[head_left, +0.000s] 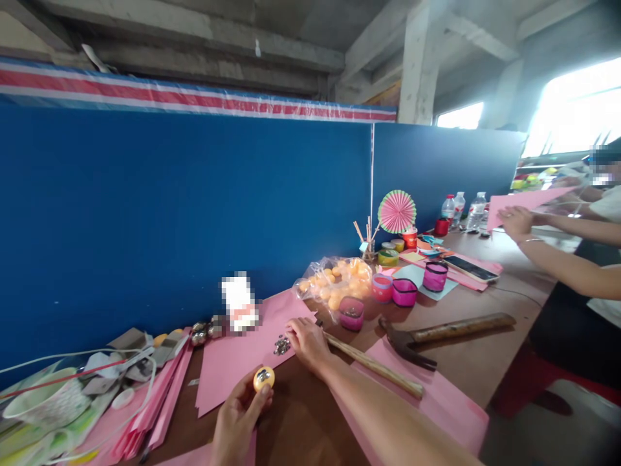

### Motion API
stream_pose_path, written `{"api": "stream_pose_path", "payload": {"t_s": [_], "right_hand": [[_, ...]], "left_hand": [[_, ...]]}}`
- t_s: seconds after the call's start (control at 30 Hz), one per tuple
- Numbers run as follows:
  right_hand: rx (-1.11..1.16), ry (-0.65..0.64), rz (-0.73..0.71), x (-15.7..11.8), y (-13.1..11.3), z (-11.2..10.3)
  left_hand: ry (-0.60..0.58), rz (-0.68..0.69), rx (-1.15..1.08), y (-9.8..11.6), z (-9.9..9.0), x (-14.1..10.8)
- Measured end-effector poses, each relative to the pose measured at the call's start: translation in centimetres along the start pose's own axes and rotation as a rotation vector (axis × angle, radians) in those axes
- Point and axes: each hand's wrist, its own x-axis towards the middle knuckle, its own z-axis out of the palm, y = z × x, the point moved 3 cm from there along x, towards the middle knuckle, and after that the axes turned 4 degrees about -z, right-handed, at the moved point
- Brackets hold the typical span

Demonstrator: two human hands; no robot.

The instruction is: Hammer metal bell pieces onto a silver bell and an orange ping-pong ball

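The left hand pinches an orange ball at its fingertips, metal piece facing up, clear of the desk. The right hand lies half-curled, fingers at the studs piled on pink paper, within reach.

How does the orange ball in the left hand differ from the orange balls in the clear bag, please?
The ball in the left hand is single, bare and carries a shiny metal piece on top; the bagged balls are heaped, wrapped in plastic and show no metal. The held one is off the table; the bag rests on it. Both look orange and round.
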Motion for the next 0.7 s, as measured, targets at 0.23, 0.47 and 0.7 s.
{"api": "stream_pose_path", "payload": {"t_s": [0.23,0.47,0.7], "right_hand": [[0.042,0.060,0.000,0.2,0.3,-0.2],[0.286,0.207,0.002,-0.1,-0.1,-0.9],[0.435,0.148,-0.020,-0.6,-1.5,-0.4]], "left_hand": [[-0.001,-0.015,-0.027,0.2,-0.1,0.0],[-0.103,-0.058,-0.042,-0.5,-0.4,0.6],[-0.036,-0.073,-0.157,-1.8,-0.6,1.1]]}}
